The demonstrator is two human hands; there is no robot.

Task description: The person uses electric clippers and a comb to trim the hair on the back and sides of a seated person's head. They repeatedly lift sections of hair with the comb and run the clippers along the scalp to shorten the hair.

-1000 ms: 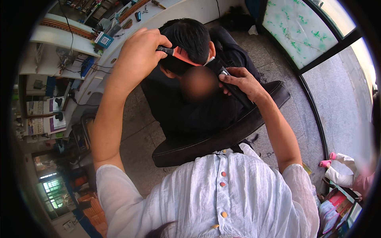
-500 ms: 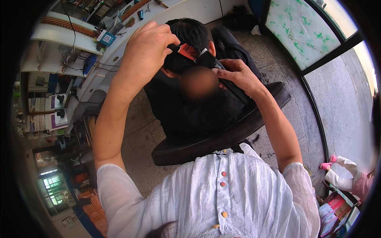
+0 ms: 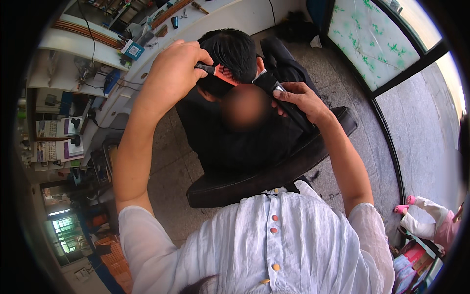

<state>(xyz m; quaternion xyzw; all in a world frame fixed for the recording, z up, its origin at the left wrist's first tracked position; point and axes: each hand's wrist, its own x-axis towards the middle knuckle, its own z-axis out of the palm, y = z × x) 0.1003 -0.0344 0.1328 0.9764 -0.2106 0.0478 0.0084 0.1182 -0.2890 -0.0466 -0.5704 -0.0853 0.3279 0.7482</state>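
A person with short black hair (image 3: 228, 49) sits facing away from me, draped in a black cape (image 3: 208, 142). My left hand (image 3: 175, 73) is closed on the dark handle of a red comb (image 3: 226, 75), whose toothed part lies against the back of the hair. In my right hand (image 3: 304, 102) is a black hair clipper (image 3: 268, 83), its pale blade end beside the hair near the right ear. A small gap separates the blade from the comb's tip. A blurred patch hides the neck area.
The black chair backrest (image 3: 264, 183) stands between the seated person and my body. A cluttered white counter (image 3: 132, 81) runs along the left. Cut hair (image 3: 316, 175) lies on the tiled floor. At the right are a framed glass panel (image 3: 374, 44) and another person's legs (image 3: 423, 220).
The comb has come lower on the back of the head and tilts down to the right. The clipper has shifted right and slightly down, away from the comb.
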